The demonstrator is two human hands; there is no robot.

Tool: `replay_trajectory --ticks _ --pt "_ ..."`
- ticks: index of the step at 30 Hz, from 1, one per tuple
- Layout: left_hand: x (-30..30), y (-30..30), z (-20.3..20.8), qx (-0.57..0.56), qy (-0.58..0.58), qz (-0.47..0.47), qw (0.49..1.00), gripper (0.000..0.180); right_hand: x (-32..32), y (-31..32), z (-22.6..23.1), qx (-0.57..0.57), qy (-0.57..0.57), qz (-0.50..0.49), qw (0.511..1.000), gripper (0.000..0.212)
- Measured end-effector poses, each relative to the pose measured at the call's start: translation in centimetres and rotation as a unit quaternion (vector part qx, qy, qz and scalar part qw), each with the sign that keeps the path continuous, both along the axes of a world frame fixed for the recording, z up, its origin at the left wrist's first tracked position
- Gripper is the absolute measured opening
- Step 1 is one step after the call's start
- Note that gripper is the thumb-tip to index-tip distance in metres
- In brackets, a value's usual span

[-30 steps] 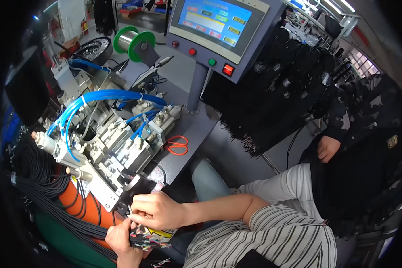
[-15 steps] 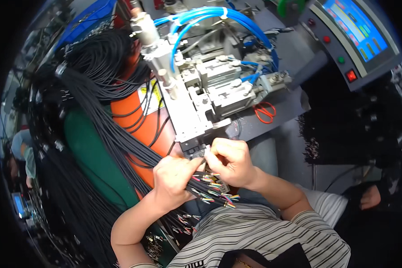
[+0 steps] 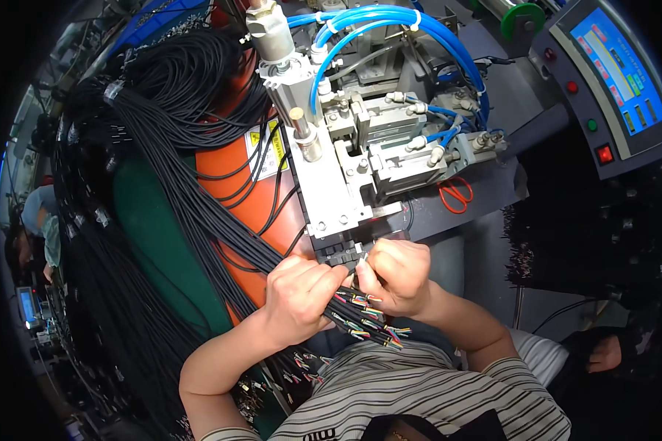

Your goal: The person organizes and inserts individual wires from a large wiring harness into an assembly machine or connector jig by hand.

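Shifted slightly rightward in view since the earlier frame, left grip (image 3: 300, 294), right grip (image 3: 401, 275) and machine (image 3: 327, 195) alike, perhaps through a turn of the view. Far up and left of the left grip, see loops of smooth black cable (image 3: 169, 81), then a glossy orange surface (image 3: 281, 229). Slanting down and right, partly over this, find the cable bundle (image 3: 228, 239), with a long axis leading straight into the left grip: nearer than the right, wrapped around the cables with curled fingers. Just right of that grip and below the right one, note wire ends (image 3: 368, 320) fanning out in thin coloured strands. Just above the gap between both grips, see a dark slotted block (image 3: 342, 252) under angular bare metal. Pinched in the right grip, close to that block: a thin pale-tipped piece (image 3: 364, 258), mostly hidden. Farther up and right, on the grey table (image 3: 496, 195), find red looped handles (image 3: 456, 195); beyond, a flat bright screen (image 3: 618, 73).
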State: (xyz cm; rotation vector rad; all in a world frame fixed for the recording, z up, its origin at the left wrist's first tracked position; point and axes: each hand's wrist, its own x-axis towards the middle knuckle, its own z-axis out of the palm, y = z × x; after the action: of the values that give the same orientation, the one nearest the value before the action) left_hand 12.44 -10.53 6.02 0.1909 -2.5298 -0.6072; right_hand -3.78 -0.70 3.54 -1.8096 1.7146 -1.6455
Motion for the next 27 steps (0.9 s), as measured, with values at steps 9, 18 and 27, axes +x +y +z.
replay_trajectory --ticks 9,18,27 --pt "-0.9 -0.3 0.3 0.031 0.045 0.0 0.998 0.019 -0.9 1.3 0.6 0.242 -0.539 0.216 0.777 0.025" --pt "-0.3 -0.2 0.0 0.035 -0.008 -0.003 0.999 0.037 -2.0 1.1 0.0 0.228 -0.575 0.247 0.746 0.016" --pt "-0.6 0.8 0.8 -0.014 -0.055 0.017 0.998 0.035 -0.5 1.3 -0.1 0.145 -0.273 0.079 0.948 0.007"
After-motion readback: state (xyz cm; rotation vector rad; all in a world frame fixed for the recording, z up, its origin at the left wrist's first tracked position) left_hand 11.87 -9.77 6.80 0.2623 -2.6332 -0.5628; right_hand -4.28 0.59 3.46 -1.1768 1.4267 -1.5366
